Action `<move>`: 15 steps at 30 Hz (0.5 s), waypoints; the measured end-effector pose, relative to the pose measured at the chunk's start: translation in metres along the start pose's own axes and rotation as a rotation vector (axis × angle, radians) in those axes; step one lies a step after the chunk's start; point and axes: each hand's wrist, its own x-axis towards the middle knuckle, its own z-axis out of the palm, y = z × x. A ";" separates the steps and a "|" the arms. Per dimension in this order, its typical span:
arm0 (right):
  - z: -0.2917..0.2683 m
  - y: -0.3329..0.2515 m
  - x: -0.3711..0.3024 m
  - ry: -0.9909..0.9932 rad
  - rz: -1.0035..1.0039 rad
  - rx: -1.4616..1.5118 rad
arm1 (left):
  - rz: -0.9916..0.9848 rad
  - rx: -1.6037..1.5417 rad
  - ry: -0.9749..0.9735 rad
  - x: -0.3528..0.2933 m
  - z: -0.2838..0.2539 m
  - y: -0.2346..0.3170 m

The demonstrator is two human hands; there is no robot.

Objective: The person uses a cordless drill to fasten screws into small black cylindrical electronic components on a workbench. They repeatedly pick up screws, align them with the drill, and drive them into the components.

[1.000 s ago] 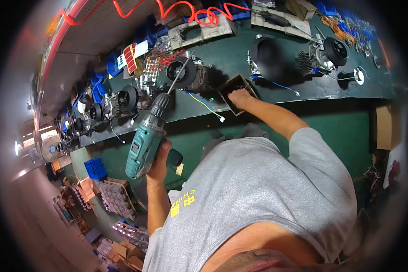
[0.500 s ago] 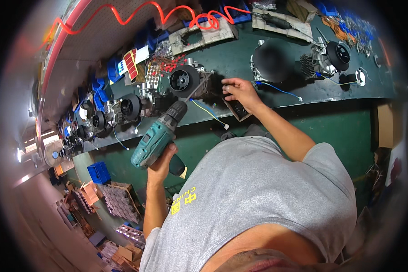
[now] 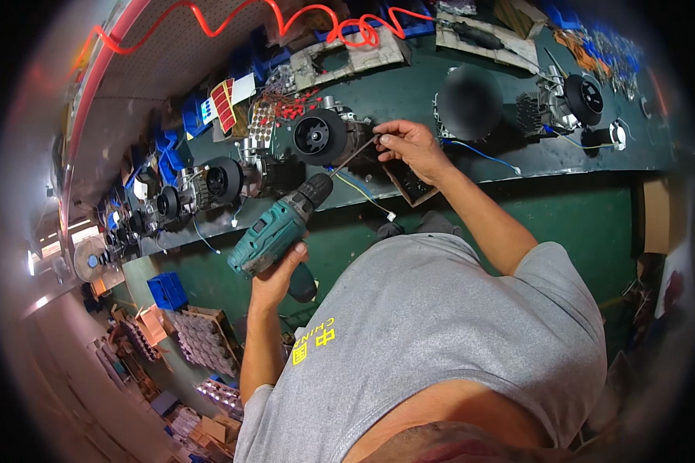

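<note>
My left hand (image 3: 279,276) is closed round the grip of a teal and black cordless drill (image 3: 269,235). Its long thin bit (image 3: 353,157) points up and to the right. At the bit's tip my right hand (image 3: 414,148) is closed in a pinch; a small dark piece shows at the fingertips, too small to name. Just left of these fingers stands a metal motor-like unit with a black fan wheel (image 3: 316,136), a connector lead (image 3: 367,194) hanging from it. Below my right hand sits a small open box (image 3: 411,187) of dark small parts, partly hidden.
More such units line the green bench (image 3: 510,157); one is at the right (image 3: 583,99), others to the left (image 3: 224,179). A coiled red hose (image 3: 286,23) crosses the far side. White fixture blocks (image 3: 347,62) lie at the back. A blue crate (image 3: 167,291) stands lower left.
My right hand has moved slightly left and its fingers have closed at the bit's tip. The drill has shifted a little right, its bit swinging away from the unit toward those fingers.
</note>
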 end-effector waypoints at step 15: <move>0.013 -0.025 0.057 -0.124 -0.441 -0.724 | 0.039 0.725 -0.144 0.083 -0.042 0.144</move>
